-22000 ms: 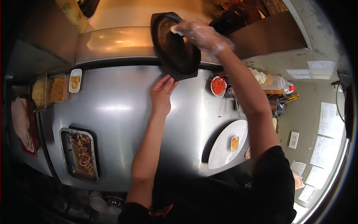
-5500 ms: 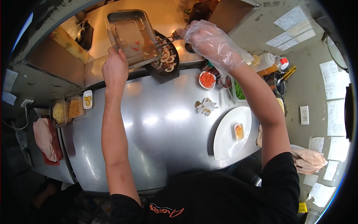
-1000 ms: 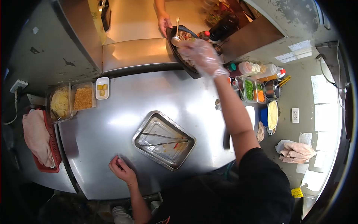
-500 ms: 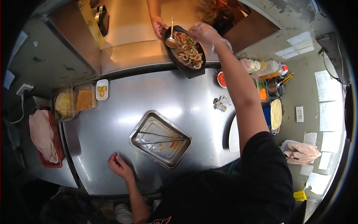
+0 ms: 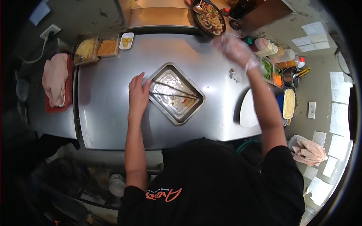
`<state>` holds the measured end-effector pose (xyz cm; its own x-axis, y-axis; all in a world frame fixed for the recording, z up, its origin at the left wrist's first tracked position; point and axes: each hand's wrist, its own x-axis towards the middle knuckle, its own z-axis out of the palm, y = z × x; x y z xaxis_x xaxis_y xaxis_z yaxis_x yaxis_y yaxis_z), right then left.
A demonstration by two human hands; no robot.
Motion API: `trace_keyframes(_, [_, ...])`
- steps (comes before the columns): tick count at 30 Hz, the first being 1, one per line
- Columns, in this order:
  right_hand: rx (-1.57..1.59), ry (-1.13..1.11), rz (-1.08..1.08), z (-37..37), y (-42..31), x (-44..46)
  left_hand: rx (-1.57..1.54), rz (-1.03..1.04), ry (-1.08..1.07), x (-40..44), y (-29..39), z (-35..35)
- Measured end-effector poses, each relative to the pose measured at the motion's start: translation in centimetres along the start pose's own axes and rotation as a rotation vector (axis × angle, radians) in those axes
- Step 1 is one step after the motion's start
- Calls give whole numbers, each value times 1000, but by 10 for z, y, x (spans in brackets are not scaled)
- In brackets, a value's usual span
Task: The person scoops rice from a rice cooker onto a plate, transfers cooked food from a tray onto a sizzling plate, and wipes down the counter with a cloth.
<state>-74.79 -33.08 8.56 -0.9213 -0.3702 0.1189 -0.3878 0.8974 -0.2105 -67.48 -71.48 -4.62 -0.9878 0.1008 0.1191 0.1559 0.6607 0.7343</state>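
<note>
My left hand (image 5: pixel 138 92) is beside the left corner of a rectangular metal tray (image 5: pixel 200 107), thumb and fingers apart. The thumb is close to the ends of metal tongs (image 5: pixel 173 95) lying in the tray; I cannot tell if it touches them. My right hand (image 5: pixel 234 52), in a clear plastic glove, is over the right back of the counter, its fingers smeared by motion. Just beyond it, a dark oval sizzling plate (image 5: pixel 195 19) bears food with sliced rings (image 5: pixel 212 20) and a spoon (image 5: pixel 198 7). Another person's fingertips (image 5: pixel 188 2) show beside the plate.
Tubs of shredded food (image 5: pixel 85 50) and brown crumbs (image 5: pixel 107 48), plus a small white dish (image 5: pixel 126 40), stand back left. Sauce bottles (image 5: pixel 269 49), a pot (image 5: pixel 290 77) and crumpled foil (image 5: pixel 235 75) are at right. A white plate (image 5: pixel 249 109) lies near my right forearm.
My right hand has drawn back from the food on the sizzling plate. My left hand has moved forward to the tray's corner. The view has shifted, and the small bowl of orange shreds is out of sight.
</note>
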Motion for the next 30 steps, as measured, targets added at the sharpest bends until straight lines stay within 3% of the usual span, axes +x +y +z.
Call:
trace_keyframes(1, [95, -186, 95, 18, -13, -29, 15, -30, -64, 1, 1, 3])
trace_keyframes(3, [183, -314, 368, 68, -34, -93, 54, -81, -176, 2, 0, 7])
trace_keyframes(6, [291, -345, 423, 122, -63, -181, 43, -207, -232, -24, -28, 17])
trace_keyframes(7, [327, -375, 394, 112, -84, -196, 9, -160, -184, -43, -45, 25])
trace_keyframes(8, [556, -434, 529, 118, -94, -210, -48, -300, -251, -61, -32, 14])
trace_keyframes(9, [767, -472, 684, 125, -104, -223, -16, -272, -225, -83, -32, 11])
trace_keyframes(11, [864, -443, 632, 138, -95, -253, -84, -388, -231, -122, -21, 7])
trace_keyframes(17, [738, -288, 335, 144, -123, -248, -298, -523, 78, -236, -36, 20])
trace_keyframes(20, [826, -205, 342, 140, -152, -229, -457, -561, 189, -280, -31, 9])
trace_keyframes(23, [647, -135, 261, 141, -183, -207, -602, -597, 340, -308, -31, -9])
trace_keyframes(30, [774, -267, 187, 138, -293, -156, -760, -652, 504, -366, -67, -78])
